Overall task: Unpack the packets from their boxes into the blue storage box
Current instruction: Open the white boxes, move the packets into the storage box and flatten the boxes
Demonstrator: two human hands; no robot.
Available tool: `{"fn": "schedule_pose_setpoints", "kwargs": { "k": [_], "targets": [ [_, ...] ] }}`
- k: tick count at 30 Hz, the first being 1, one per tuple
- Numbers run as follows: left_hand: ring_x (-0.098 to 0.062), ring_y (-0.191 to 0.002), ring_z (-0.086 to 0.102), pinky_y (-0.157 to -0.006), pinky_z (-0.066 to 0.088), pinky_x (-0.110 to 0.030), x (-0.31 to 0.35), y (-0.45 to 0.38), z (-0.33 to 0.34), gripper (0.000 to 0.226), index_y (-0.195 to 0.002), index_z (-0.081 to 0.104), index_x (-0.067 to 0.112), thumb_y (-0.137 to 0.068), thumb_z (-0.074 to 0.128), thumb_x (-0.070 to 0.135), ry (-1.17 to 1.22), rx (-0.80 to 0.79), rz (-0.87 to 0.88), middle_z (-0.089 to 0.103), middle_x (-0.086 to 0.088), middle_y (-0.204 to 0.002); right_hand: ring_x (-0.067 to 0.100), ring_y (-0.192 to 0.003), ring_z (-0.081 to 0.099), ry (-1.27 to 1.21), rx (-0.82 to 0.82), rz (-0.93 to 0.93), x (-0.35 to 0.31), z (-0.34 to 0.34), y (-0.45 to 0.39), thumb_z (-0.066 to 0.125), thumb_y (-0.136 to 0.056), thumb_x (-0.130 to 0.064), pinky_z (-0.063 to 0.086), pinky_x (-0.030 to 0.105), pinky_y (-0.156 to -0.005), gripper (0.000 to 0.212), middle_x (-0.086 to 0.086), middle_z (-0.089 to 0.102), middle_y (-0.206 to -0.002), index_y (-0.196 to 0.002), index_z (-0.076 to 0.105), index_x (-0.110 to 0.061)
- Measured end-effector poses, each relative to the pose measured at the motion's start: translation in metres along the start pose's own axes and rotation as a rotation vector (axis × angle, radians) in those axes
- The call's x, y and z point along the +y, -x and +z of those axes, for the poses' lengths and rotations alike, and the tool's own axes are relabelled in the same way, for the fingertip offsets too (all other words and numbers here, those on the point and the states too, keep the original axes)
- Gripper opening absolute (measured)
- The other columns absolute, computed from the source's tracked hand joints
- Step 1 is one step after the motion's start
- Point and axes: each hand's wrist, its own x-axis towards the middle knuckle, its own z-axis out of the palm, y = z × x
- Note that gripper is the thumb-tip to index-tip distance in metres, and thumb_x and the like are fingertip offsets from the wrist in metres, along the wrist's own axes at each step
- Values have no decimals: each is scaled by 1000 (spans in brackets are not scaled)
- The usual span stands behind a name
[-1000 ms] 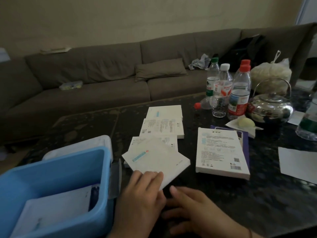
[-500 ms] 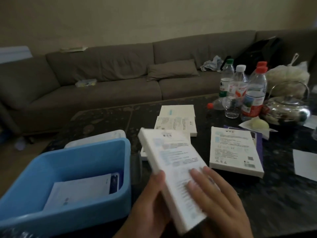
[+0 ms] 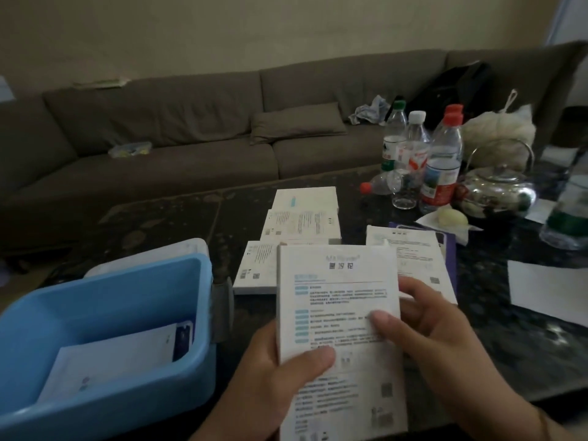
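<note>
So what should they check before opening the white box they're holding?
1. Both hands on the white box: ok, left hand and right hand hold it.
2. Opening flap found: cannot tell, no flap shows.
3. Blue storage box open: ok.
4. Room inside it: ok, one packet lies there.
5. More boxes waiting on the table: ok.

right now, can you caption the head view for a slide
Both hands, left hand and right hand, hold a white printed box beside the blue storage box.
</note>
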Motion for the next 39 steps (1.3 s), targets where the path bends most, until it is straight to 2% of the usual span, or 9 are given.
{"fn": "schedule_pose_setpoints", "kwargs": {
  "k": [2,5,7,9,12,22,27,35,39],
  "targets": [
    [-2,-98,69,-74,57,-22,-10,-2,1,60,-125,52,41,-74,77,23,-192,108,139,70,20,-111,21,-89,74,-5,19,-12,-4,-2,0,67,-72,-12,61,33,-66,47,3,76,-98,-118,58,-22],
    [11,-126,44,-95,48,-18,-6,-1,3,84,-135,22,60,-76,78,37,-609,357,458,38,34,-140,23,-87,74,12,56,-34,-3,-4,0,68,-69,-13,62,41,-69,49,4,77,-97,-116,58,-21],
    [3,-140,24,-106,30,-13,-6,-3,-2,69,-138,33,44,-79,69,48,-1000,423,717,26,21,-152,25,-88,74,34,37,-29,-1,-3,1,71,-69,-15,61,45,-71,50,4,76,-98,-116,57,-20],
    [-11,-141,29,-112,30,-28,-5,-8,-6,48,-126,55,29,-82,62,47,-1161,424,836,40,7,-146,28,-88,74,25,-1,-39,4,-1,4,83,-68,-21,61,44,-71,53,7,76,-100,-115,59,-18],
    [-18,-124,48,-102,42,-50,-1,-13,-9,30,-105,71,20,-85,62,40,-1189,397,876,60,3,-125,34,-90,73,-9,-34,-60,12,2,6,85,-56,-29,61,43,-70,59,14,75,-100,-110,64,-19],
    [-19,-109,55,-97,44,-49,-2,-17,-15,16,-92,72,11,-88,66,26,-1342,424,1014,67,-6,-113,36,-92,72,-60,-94,-77,13,1,6,85,-55,-27,60,44,-71,51,17,74,-102,-104,69,-24],
    [-16,-102,53,-92,43,-32,-3,-16,-5,18,-89,63,12,-94,51,24,-1313,441,962,63,-5,-107,34,-91,72,-29,-100,-89,13,1,8,84,-56,-27,61,43,-71,49,15,74,-101,-103,69,-25],
    [-2,-74,59,-49,44,-8,25,5,1,28,-80,46,23,-98,31,39,-1042,454,734,57,14,-78,28,-97,72,32,-135,-158,11,2,14,80,-63,-29,60,38,-78,43,9,75,-104,-105,68,-31],
    [5,-78,62,-55,44,-4,34,12,6,29,-76,50,27,-94,36,45,-912,494,639,61,15,-74,27,-100,71,71,-126,-197,13,2,16,79,-66,-31,59,40,-82,43,7,75,-105,-107,67,-32]
  ]
}}
